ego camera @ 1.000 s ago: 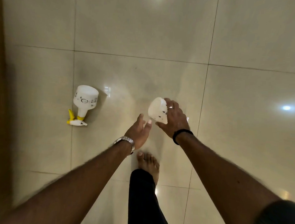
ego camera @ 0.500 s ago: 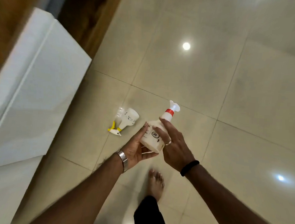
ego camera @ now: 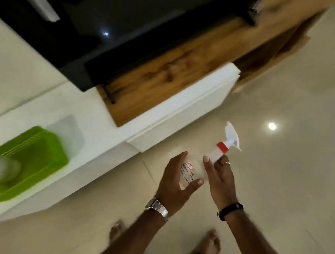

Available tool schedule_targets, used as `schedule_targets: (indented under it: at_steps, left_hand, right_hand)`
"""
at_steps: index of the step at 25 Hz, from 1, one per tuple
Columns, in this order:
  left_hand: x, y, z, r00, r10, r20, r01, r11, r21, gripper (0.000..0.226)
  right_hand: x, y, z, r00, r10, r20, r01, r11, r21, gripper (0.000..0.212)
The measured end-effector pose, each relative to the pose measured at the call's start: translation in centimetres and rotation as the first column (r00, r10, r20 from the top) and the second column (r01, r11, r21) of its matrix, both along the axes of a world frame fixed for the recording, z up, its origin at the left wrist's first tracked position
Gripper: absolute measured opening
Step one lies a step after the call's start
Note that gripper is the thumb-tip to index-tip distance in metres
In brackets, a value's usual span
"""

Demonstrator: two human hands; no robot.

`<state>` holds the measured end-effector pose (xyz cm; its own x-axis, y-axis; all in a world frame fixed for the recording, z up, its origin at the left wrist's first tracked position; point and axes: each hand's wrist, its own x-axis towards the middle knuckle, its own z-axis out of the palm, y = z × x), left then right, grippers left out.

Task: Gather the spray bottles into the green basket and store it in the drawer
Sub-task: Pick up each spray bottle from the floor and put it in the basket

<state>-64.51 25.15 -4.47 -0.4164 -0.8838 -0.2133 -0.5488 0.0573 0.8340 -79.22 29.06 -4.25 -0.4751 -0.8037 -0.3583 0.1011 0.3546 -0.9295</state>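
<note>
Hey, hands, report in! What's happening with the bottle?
Both hands, left hand and right hand, holding spray bottle. Green basket waiting left. Drawer open.

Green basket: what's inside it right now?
The basket on the white ledge holds one blurred whitish object at its near end, possibly a bottle. The far end shows bare green floor. Its near wall hides anything lower down.

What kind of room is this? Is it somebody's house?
Probably a room in a home, maybe a living room. The floor is glossy beige tile, a low white cabinet with an open wooden drawer stands against the wall, and a dark screen-like panel, perhaps a TV, sits above it.
</note>
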Motion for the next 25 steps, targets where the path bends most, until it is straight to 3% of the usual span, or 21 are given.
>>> schedule_targets:
  at_steps: [6, 10, 15, 20, 25]
  left_hand:
    - [21.2, -5.6, 3.9, 0.963, 0.255, 0.083, -0.237, 0.954, -0.184, 0.088]
    - [34.7, -8.5, 5.0, 0.876, 0.470, 0.110, -0.426, 0.860, -0.280, 0.086]
    - [44.8, -9.5, 2.9, 0.761, 0.616, 0.205, -0.547, 0.778, -0.308, 0.081]
    - [48.9, -7.3, -1.9, 0.718, 0.530, 0.451, -0.392, 0.844, -0.366, 0.078]
    - [49.8, -5.6, -5.2, 0.720, 0.446, 0.531, -0.245, 0.880, -0.406, 0.077]
  right_hand:
    - [20.7, -11.1, 4.3, 0.926, 0.352, -0.135, -0.366, 0.926, -0.091, 0.036]
    - [35.4, -17.1, 5.9, 0.781, 0.566, -0.266, -0.607, 0.787, -0.107, 0.046]
    - [46.8, -21.9, 4.0, 0.591, 0.646, -0.483, -0.743, 0.669, -0.016, 0.050]
    - [51.7, -23.8, -0.5, 0.544, 0.656, -0.523, -0.731, 0.676, 0.087, 0.050]
    - [52.6, -24.0, -3.6, 0.510, 0.659, -0.552, -0.770, 0.636, 0.048, 0.043]
